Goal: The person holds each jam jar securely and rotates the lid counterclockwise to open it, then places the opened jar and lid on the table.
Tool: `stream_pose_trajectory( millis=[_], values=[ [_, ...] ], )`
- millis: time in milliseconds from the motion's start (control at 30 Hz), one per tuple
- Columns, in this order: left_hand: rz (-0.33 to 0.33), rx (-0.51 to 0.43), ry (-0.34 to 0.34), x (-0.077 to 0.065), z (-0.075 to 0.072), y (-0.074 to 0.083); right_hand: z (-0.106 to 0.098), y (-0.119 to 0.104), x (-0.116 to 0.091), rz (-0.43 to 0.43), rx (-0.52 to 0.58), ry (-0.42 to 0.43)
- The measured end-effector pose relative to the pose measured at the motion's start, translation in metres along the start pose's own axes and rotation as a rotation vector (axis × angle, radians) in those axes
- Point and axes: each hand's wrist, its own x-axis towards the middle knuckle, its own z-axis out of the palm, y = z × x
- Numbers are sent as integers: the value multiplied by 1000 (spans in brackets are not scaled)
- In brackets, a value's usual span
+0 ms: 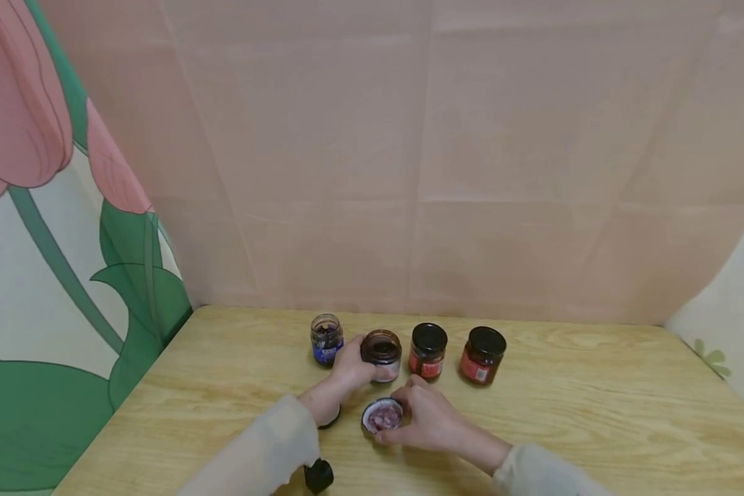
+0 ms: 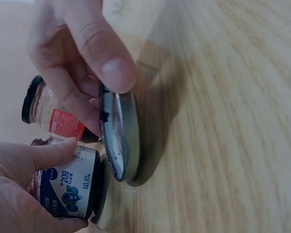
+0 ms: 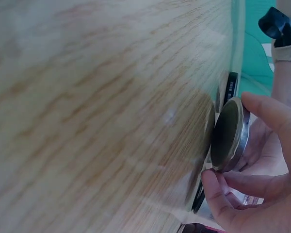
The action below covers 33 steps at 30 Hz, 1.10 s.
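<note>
My left hand (image 1: 351, 368) grips an uncapped dark jar (image 1: 384, 372) standing on the table, thumb and fingers around its sides. The left wrist view shows this jar's white-and-blue label (image 2: 68, 191) with a blueberry picture. Just in front of the jar, my right hand (image 1: 430, 417) pinches a round lid (image 1: 384, 417) by its rim between thumb and fingers. The lid is tilted, its pale inner side smeared with purplish jam and turned up in the head view. From the right wrist, its smooth dark outer face (image 3: 227, 133) shows close to the tabletop.
Left of the held jar stands another uncapped jar (image 1: 326, 348) with a blue label. Two black-lidded jars with red labels (image 1: 426, 362) (image 1: 476, 370) stand to the right. A second lid (image 1: 331, 417) lies partly hidden under my left wrist. Pink cloth (image 1: 409, 172) hangs behind the wooden table (image 1: 595, 399).
</note>
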Motion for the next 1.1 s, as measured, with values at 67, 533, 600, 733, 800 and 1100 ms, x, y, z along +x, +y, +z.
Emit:
stream_pose_trajectory(
  millis=[67, 533, 600, 733, 800, 1100],
  values=[
    [-3, 2, -9, 1, 0, 1, 1, 1, 1, -14, -3, 2],
    [57, 69, -38, 7, -2, -2, 8, -2, 3, -16, -58, -31],
    [74, 81, -42, 9, -2, -2, 9, -2, 5, -6, -66, -23],
    [113, 123, -63, 11, -2, -1, 12, -2, 5, 11, -89, -12],
    [119, 135, -69, 11, -2, -1, 13, -2, 5, 10, -89, -11],
    [111, 157, -21, 1, -1, 3, 4, -2, -1, -27, 12, 32]
  ],
)
